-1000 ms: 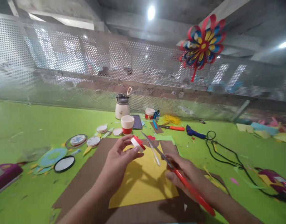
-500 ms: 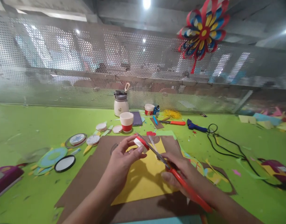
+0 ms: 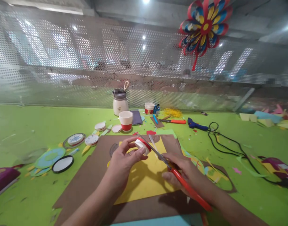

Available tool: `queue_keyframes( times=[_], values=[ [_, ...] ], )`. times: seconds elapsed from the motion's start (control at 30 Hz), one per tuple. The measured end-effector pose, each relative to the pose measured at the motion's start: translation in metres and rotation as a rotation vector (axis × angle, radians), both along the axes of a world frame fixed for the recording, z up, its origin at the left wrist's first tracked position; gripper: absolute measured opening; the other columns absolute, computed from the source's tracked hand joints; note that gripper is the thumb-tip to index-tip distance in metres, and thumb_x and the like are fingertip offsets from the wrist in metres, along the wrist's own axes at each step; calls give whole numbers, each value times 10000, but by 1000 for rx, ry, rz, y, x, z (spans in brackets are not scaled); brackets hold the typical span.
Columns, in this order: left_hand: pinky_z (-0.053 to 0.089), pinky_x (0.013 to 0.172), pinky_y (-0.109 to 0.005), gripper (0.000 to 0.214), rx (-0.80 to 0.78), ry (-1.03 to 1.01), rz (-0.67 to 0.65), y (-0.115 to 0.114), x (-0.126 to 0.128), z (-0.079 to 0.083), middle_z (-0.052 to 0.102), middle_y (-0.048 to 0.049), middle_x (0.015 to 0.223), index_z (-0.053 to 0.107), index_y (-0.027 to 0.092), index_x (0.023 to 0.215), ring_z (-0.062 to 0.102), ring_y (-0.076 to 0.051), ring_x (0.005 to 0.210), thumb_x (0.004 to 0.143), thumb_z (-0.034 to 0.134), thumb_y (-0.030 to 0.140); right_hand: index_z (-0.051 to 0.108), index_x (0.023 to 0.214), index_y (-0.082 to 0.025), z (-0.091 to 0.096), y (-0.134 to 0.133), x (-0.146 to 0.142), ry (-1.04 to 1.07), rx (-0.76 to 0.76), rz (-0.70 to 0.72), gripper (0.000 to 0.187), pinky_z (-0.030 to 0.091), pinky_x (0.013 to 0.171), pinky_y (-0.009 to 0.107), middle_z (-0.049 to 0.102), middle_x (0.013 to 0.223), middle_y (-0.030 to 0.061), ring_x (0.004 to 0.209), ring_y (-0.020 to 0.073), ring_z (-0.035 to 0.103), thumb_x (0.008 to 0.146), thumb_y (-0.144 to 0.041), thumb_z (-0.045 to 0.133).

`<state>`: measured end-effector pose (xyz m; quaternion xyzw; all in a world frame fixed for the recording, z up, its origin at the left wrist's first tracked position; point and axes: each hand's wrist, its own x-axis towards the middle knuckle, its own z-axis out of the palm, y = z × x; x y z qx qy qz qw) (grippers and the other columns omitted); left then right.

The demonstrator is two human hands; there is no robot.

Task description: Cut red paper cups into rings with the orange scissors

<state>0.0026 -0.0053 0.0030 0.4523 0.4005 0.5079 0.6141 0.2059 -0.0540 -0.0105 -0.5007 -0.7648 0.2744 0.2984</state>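
My left hand pinches a cut-down paper cup piece, white with a red band, between thumb and fingers. My right hand is closed around a pair of scissors with red handles. The scissor blades are spread, one lying along the red band of the cup piece and the other to its right. Beneath both hands is a yellow sheet on a brown board. A red scrap lies just beyond the cup piece.
A paper cup, a bottle and a phone stand or lie behind. Round white discs are at left. A blue glue gun trails a black cord at right. A paper flower hangs above.
The cup piece has turned slightly in my left hand, showing more of its white underside. Both hands stay close together, and the camera view has shifted a little.
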Motion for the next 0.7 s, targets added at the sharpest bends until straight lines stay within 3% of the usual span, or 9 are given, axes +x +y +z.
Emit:
queue_keyframes(
  times=[0.47,0.7],
  values=[
    [549,816,-372,428,-9,11,-34,1,-1,1,670,-120,1092,600,134,1129,645,-207,903,767,758,301,613,1041,-168,4,-1,-1,16,45,34,351,360,632,297,533,763,4,693,174,459,953,-490,502],
    [552,784,-338,403,-36,-4,-53,0,-2,2,669,-100,1034,622,142,1097,624,-190,884,764,767,316,629,1125,-171,9,-1,2,34,14,46,297,372,644,281,558,815,3,717,165,484,944,-397,566]
  ],
)
